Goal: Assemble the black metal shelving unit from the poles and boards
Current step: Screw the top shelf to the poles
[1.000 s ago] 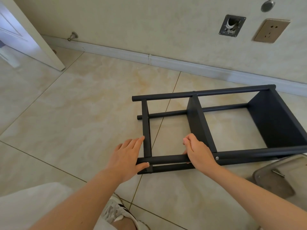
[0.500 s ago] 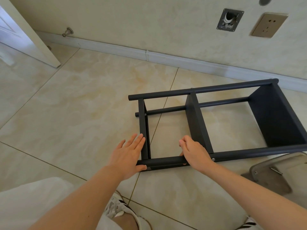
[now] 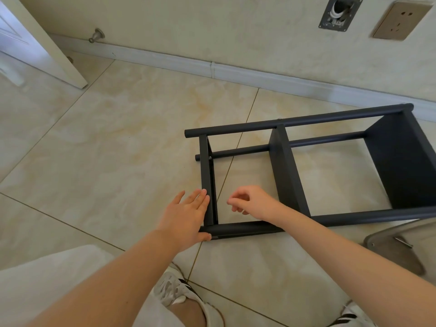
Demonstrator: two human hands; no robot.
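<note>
Lying sideways on the floor (image 3: 118, 149), right: shelving unit (image 3: 287, 171). My left hand (image 3: 186, 218): fingers (image 3: 200, 197) straight, pressed against its left end board (image 3: 205, 180). My right hand (image 3: 252, 204): just lifted off near pole (image 3: 240, 228), fingers curled, perhaps pinching something; that joint seems finished.

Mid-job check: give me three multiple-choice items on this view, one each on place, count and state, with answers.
1. The shelf is: A upright by the wall; B lying on its side on the floor; C on a table.
2. Boards fitted: A one; B five; C three.
3. The left hand: A rests flat against the end board; B grips a screwdriver; C is out of view.
Answers: B, its poles run along the floor; C, end board, middle board and far board show; A, straight fingers lie against the end board.
</note>
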